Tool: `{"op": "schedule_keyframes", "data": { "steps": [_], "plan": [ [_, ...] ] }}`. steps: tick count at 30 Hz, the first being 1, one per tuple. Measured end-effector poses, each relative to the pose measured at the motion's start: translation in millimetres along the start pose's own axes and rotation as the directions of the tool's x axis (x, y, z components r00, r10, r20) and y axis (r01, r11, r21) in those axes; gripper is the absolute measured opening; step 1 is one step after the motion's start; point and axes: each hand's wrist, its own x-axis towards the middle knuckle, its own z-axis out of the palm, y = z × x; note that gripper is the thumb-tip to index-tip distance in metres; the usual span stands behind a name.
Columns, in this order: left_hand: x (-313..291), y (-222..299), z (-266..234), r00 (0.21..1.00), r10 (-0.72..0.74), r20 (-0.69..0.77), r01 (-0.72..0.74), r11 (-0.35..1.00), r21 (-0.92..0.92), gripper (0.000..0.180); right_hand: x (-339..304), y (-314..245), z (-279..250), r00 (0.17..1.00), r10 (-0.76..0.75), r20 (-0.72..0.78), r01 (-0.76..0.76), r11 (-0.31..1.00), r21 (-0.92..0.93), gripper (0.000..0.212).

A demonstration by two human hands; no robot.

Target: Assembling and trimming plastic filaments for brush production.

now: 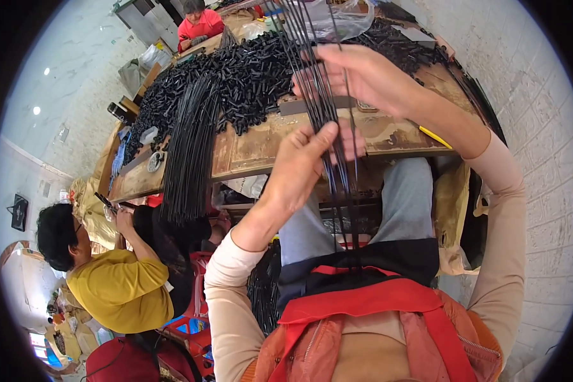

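A loose bundle of long, thin black rods (pixel 318 95) stands nearly upright in front of my chest, its lower ends hanging over my lap. My left hand (pixel 302 156) holds it around the middle, thumb pressed across the front and fingers behind. Higher up, my right hand (pixel 356 73) reaches in from the right with its palm toward the rods. Its fingers are stretched out behind them, touching or very near, and partly hidden. One rod stands apart from the others, to the right of the bundle.
A heap of short black tubular pieces (pixel 254 76) covers much of the wooden bench (pixel 242 156). More black rods (pixel 191 146) hang over its front edge at left. A yellow tool (pixel 435 136) lies at right. A person in yellow (pixel 121 286) sits left; another in red (pixel 200 28) works across.
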Motion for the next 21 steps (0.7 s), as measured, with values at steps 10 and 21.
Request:
{"op": "schedule_keyframes", "data": {
  "steps": [10, 21],
  "plan": [
    [-22, -5, 11, 0.996, -0.067, -0.052, 0.06, 0.989, -0.138, 0.028, -65, -1, 5, 0.981, 0.166, -0.1, -0.18, 0.583, -0.793, 0.05],
    [-36, -6, 7, 0.995, -0.022, -0.095, 0.017, 0.998, -0.053, 0.04, -115, -11, -105, 0.922, 0.317, -0.223, -0.32, 0.947, 0.024, 0.05]
  ]
}}
